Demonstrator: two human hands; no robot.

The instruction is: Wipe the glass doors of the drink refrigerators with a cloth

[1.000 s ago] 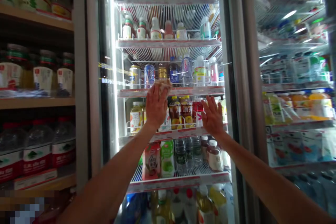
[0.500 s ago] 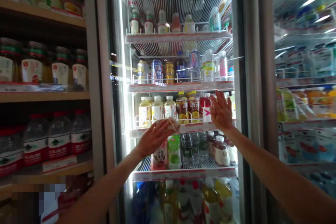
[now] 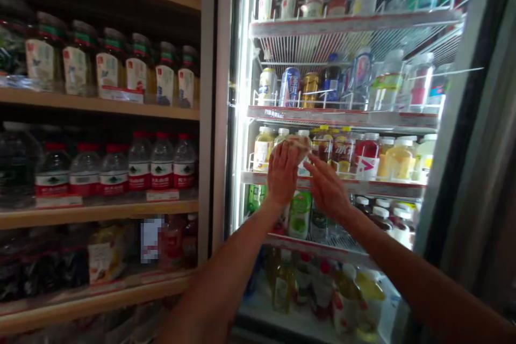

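Observation:
My left hand point(image 3: 282, 172) presses a crumpled beige cloth point(image 3: 297, 143) flat against the glass door point(image 3: 403, 91) of a lit drinks fridge, level with the row of yellow and red bottles point(image 3: 363, 156). My right hand point(image 3: 327, 187) lies close beside it, fingers stretched out against the glass, holding nothing. Both forearms reach up from the lower edge of the head view.
Wire shelves inside the fridge hold cans point(image 3: 289, 87) and several bottles. To the left, wooden shelves point(image 3: 100, 105) carry jars point(image 3: 105, 67) and water bottles point(image 3: 139, 164). The dark fridge frame point(image 3: 455, 118) runs down the right side.
The view has swung to the left. My left hand has moved up the glass with the cloth. My right hand has slid leftwards until it is next to the left one.

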